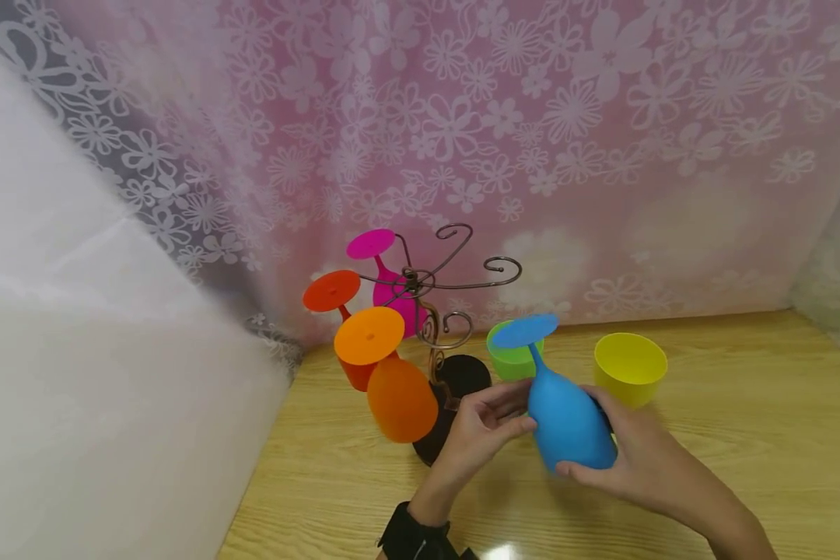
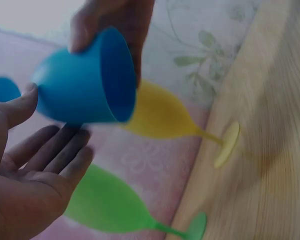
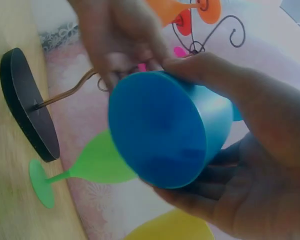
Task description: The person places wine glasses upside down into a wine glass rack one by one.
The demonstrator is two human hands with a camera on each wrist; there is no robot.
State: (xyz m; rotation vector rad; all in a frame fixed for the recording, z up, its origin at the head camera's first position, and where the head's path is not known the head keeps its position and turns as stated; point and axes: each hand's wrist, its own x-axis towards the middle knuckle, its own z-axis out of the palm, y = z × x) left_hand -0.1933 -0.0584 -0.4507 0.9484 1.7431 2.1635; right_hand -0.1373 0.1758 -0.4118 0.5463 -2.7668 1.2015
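Note:
A blue plastic wine glass [image 1: 570,424] is tilted upside down above the table, its foot up and its rim low. My right hand [image 1: 637,451] grips the bowl from the right, thumb on the near side and fingers around the far side. On the other side, my left hand [image 1: 486,420] is at the bowl near the stem. In the left wrist view the left thumb [image 2: 26,102] touches the bowl's narrow end, while the fingers stretch out loosely beneath it. The right wrist view looks into the hollow bowl [image 3: 157,130].
A metal scroll-armed glass rack stands on a black base [image 1: 465,373] at left. Orange [image 1: 402,400], red [image 1: 332,292] and magenta [image 1: 371,244] glasses hang upside down from it. Behind the hands, green [image 2: 110,202] and yellow [image 2: 162,112] glasses stand upright near a flowered curtain [image 1: 532,155].

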